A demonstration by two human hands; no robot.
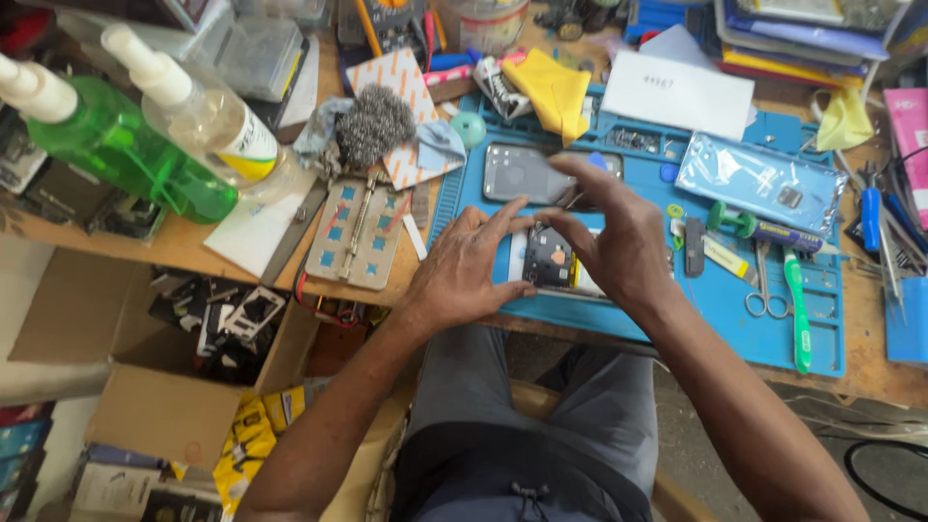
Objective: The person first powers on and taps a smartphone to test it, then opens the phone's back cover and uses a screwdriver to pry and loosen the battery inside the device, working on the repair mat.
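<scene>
An opened phone with its dark inner board showing lies on the blue work mat near the table's front edge. My left hand rests on the mat at the phone's left side, fingers spread and touching its edge. My right hand arches over the phone's right side, thumb and forefinger pinched near its top; whether they hold a small part is unclear. A second dark phone lies flat just beyond, partly behind my fingers.
A blue back cover, green-handled screwdrivers, scissors and tweezers lie at right. A metal clamp plate, steel wool, two pump bottles, a yellow cloth stand left and behind. An open carton sits below.
</scene>
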